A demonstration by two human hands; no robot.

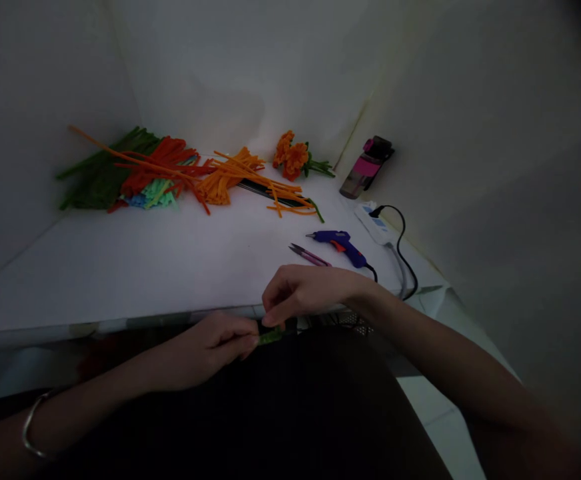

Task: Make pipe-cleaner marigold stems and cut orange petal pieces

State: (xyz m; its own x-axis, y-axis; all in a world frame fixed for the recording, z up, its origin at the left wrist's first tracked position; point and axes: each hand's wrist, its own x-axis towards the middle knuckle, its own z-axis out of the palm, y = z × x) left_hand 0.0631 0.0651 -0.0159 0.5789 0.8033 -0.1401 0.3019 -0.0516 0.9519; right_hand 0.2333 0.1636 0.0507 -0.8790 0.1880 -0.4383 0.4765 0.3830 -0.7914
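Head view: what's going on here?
A person is working a short green fuzzy piece between both hands, over their lap at the near edge of the white table. The left hand grips one end; the right hand is at the other, its exact grip too dim to tell. The glue gun and snips lie on the table, with orange flowers farther back.

Table (210,260) — pipe cleaners (218,190), flowers (295,159), snips (310,255), glue gun (333,236), bottle (365,168), power strip (382,232).

head view | faces forward, down | close above lap (340,400) | table (170,267) ahead
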